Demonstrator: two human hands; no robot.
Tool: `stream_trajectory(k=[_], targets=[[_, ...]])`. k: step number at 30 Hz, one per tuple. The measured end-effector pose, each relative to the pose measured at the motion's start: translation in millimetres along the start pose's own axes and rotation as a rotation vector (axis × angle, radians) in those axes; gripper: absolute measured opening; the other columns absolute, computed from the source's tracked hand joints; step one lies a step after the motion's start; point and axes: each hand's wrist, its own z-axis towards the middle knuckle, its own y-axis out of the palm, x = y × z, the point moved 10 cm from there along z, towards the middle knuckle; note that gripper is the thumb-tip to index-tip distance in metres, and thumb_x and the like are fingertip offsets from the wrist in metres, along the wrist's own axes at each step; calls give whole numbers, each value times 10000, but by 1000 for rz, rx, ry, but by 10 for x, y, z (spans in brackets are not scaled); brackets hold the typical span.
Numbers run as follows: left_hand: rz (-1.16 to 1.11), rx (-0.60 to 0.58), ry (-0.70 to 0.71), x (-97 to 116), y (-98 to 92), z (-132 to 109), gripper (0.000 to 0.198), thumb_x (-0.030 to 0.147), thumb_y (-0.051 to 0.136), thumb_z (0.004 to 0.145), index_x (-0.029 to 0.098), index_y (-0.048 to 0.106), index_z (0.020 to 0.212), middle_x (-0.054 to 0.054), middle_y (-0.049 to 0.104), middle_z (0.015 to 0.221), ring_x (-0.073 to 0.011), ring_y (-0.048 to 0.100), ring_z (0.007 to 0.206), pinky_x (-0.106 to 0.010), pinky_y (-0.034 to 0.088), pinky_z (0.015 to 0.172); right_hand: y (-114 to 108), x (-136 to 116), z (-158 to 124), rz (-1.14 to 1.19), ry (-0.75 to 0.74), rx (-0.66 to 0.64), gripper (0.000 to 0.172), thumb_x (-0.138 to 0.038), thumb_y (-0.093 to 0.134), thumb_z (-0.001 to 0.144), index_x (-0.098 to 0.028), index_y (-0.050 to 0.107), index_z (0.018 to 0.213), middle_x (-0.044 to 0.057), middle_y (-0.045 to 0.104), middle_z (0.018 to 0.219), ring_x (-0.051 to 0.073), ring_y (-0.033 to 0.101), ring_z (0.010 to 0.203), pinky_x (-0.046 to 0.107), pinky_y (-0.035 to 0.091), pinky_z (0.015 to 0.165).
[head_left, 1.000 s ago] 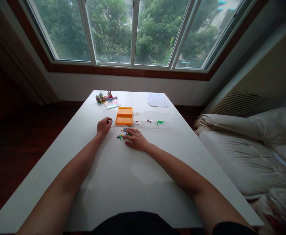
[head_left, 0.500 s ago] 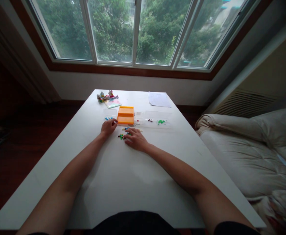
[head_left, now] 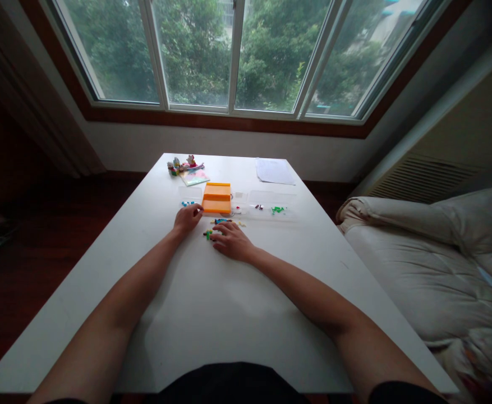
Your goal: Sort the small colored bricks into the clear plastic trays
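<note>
My left hand (head_left: 188, 217) rests by the near left corner of an orange tray (head_left: 216, 206), its fingers pinched together; anything between them is too small to make out. Fingers spread, my right hand (head_left: 233, 240) lies over a loose pile of small coloured pieces, touching its right side. Green and dark pieces (head_left: 207, 234) show left of its fingertips, and blue pieces (head_left: 221, 221) show just beyond them. Part of the pile is hidden under the hand.
Clear plastic trays (head_left: 290, 199) hold green pieces (head_left: 276, 210) and brown pieces (head_left: 258, 207). Another holds blue pieces (head_left: 188, 203). Small figures (head_left: 178, 165), a pastel card (head_left: 195, 177) and white paper (head_left: 275, 171) lie at the back of the white table (head_left: 229, 314).
My right hand has shifted slightly left over the pile, and more of the blue pieces show beyond its fingers. My left hand has stayed in place.
</note>
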Motion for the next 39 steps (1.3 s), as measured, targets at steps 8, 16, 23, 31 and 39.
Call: stream_trajectory(k=[8,16,23,31,39], targets=[[18,13,10,-18,-3,-1,253,361,534,887,216,726,965,-26,663,731,-173,563,659,-281,382,625,-217,125,-69,31,-49,29,132,-305,619,930,-274,721,1008,55,634,1268,269,478,1264,463,392,1038],[-14,14,15,-43,-10,0,251,358,541,882,216,730,967,-20,664,739,-167,567,658,-284,393,636,-353,370,-116,82,5,34,151,-137,581,861,-224,688,923,60,687,997,220,572,1010,373,425,923],[-13,3,22,-42,13,6,257,368,539,888,214,728,968,-27,676,754,-171,570,669,-282,388,630,-301,451,-157,104,31,-96,158,-108,584,789,-207,646,895,30,642,843,168,552,836,267,411,770],[-12,-2,36,-30,20,9,259,368,530,890,215,727,961,-25,671,745,-169,569,659,-280,390,630,-241,433,-152,104,25,-129,92,-130,605,794,-206,634,839,36,642,848,173,548,850,264,403,770],[-13,-11,35,-32,40,12,257,371,528,887,221,725,957,-24,673,751,-170,571,665,-279,391,628,-239,425,-138,101,22,-111,58,-184,638,822,-213,648,870,31,634,826,172,543,824,270,400,756]])
